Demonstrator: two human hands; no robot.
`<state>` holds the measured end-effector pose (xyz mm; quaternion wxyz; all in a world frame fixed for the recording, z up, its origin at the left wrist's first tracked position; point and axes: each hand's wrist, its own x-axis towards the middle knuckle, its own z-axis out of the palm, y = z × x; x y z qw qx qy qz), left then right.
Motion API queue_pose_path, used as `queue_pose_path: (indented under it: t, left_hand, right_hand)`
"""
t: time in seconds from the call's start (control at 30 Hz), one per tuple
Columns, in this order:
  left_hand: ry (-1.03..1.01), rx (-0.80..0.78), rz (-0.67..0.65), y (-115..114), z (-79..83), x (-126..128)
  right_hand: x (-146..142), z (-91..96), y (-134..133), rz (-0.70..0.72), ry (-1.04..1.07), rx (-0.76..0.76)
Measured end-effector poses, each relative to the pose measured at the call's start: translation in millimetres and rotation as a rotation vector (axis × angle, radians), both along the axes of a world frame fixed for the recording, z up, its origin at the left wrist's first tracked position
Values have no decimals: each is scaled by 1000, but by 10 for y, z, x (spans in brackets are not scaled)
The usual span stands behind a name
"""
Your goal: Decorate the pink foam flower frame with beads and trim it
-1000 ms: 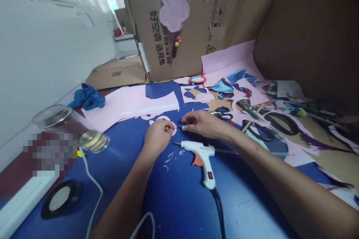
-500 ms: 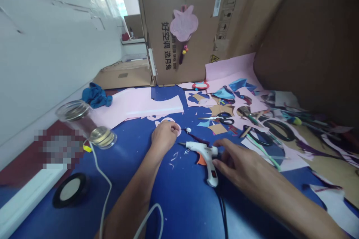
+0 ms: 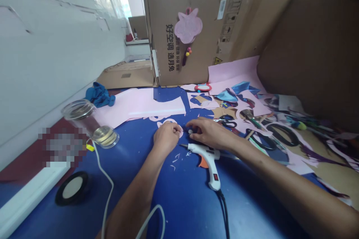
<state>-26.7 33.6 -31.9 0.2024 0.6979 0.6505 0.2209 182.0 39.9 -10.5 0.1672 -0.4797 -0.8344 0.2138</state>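
Note:
My left hand (image 3: 167, 135) is closed in a pinch over a pink paper cutout (image 3: 181, 132) on the blue table; what its fingertips hold is too small to make out. Just to the right, my right hand (image 3: 210, 132) has thumb and forefinger around a small white bead (image 3: 190, 132), and the purple tassel by it is hidden beneath the hand. Below the right hand a white hot glue gun (image 3: 208, 158) with an orange trigger lies on its side, nozzle pointing left. Small white scraps (image 3: 175, 160) lie left of its nozzle.
Pink sheets (image 3: 140, 104), scissors (image 3: 229, 123) and black tape rolls (image 3: 282, 134) crowd the back and right. At left stand a clear jar (image 3: 89, 123), a roll of black tape (image 3: 60, 194) and a white cable (image 3: 108, 179). A cardboard box (image 3: 207, 44) with a hanging pink ornament (image 3: 188, 28) rises behind.
My right hand has moved from beside the glue gun up and left to the white bead, covering the tassel. My left hand keeps its pinch in place. The view has shifted slightly.

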Motion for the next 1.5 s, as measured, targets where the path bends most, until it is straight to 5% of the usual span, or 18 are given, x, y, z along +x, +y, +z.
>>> queue_pose_path:
  t: [0.8,1.0,1.2,1.5]
  left_hand:
    - [-2,5,1,1,-16,-2]
    - [-4,-4,4,2,-13,-2]
    - [-9,-21,10,5,-11,-2]
    - [2,-17,18,23,-10,0]
  right_hand:
    - [-16,-57,62,4,-30,-19]
    - [168,138,-506,-218,-59,38]
    - [232,0,-1241,-328,-54,-109]
    - [-24,-177,-1443,-402,-240,90]
